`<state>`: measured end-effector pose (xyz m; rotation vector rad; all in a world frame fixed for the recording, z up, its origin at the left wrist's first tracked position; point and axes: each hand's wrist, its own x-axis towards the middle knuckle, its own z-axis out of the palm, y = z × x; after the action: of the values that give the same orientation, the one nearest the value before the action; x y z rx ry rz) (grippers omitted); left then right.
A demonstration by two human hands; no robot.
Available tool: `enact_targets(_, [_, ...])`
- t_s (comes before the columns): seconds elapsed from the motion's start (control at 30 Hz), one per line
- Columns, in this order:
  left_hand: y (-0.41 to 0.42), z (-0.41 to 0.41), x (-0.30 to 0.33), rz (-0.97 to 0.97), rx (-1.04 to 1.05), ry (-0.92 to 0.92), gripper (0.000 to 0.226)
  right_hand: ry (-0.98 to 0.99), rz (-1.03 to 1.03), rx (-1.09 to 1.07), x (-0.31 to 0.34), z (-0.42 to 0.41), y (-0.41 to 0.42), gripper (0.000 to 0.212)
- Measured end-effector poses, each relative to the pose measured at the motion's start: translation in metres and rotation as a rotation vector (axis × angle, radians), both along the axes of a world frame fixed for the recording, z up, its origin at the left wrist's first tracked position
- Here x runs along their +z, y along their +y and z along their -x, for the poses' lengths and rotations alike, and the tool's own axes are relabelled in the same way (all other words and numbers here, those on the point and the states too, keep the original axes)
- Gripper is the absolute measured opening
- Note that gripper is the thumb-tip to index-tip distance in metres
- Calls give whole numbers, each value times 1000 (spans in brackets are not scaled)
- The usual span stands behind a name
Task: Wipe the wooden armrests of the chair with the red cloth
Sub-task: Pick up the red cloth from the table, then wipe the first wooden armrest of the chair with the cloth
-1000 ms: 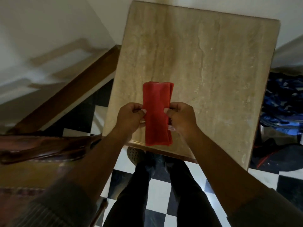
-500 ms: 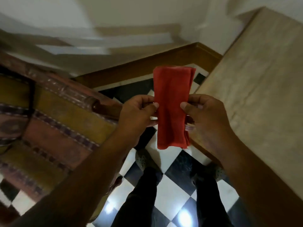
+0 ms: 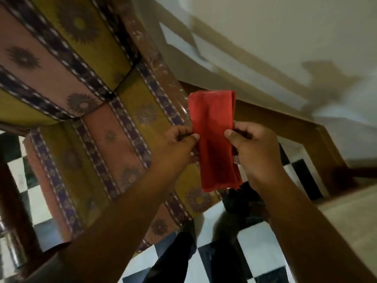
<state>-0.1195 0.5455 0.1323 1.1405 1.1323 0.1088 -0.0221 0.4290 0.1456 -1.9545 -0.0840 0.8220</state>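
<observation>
A folded red cloth (image 3: 214,137) hangs upright in mid-air between both hands. My left hand (image 3: 175,146) pinches its left edge and my right hand (image 3: 253,148) pinches its right edge. Behind and to the left is the chair, with a striped yellow, pink and purple cushion (image 3: 85,111). One glossy dark wooden armrest (image 3: 161,72) runs diagonally along the cushion's right side, just left of the cloth. The other dark wooden armrest (image 3: 14,211) stands at the far left edge. The cloth touches neither armrest.
A black-and-white checkered floor (image 3: 255,242) lies below, with my dark trousers (image 3: 183,262) over it. A brown wooden skirting (image 3: 295,127) meets the pale wall (image 3: 265,37) at the right. A beige stone tabletop (image 3: 350,213) edge shows at the lower right.
My view has swung left from the stone table to the chair. Both hands lifted the red cloth off the table and carried it over beside the chair's near armrest.
</observation>
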Motion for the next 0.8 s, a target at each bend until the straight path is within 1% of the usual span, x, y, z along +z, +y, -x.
enact_targets(0.17, [19,-4,-26,14,87,59,10,-40,61,27,-20,-12,30,27])
enact_targets(0.27, [20,-6,-37,22,132,94,15,-125,105,91,-32,-18,37,28])
enact_targets(0.37, [18,-6,-44,12,175,115,14,-227,156,192,-45,-19,42,30])
enact_targets(0.43, [17,-3,-48,6,194,115,12,-335,207,255,-51,-16,43,39])
enact_targets(0.5, [16,-1,-51,2,216,107,11,-578,246,335,-54,-9,43,47])
enact_targets(0.53, [16,0,-53,-1,223,99,11,-714,239,393,-55,-4,44,49])
enact_targets(0.57, [16,1,-53,-4,227,93,12,-806,218,462,-57,2,46,51])
enact_targets(0.63, [16,2,-53,10,218,78,12,-869,213,638,-65,13,52,54])
enact_targets(0.7, [18,5,-57,30,225,56,16,-844,245,775,-76,19,59,60])
enact_targets(0.73, [19,9,-62,-23,221,65,20,-842,264,811,-81,18,59,64])
enact_targets(0.77, [22,14,-69,-182,172,109,25,-860,279,835,-85,16,60,65])
enact_targets(0.8, [29,21,-80,-409,71,173,31,-888,293,859,-89,15,62,66])
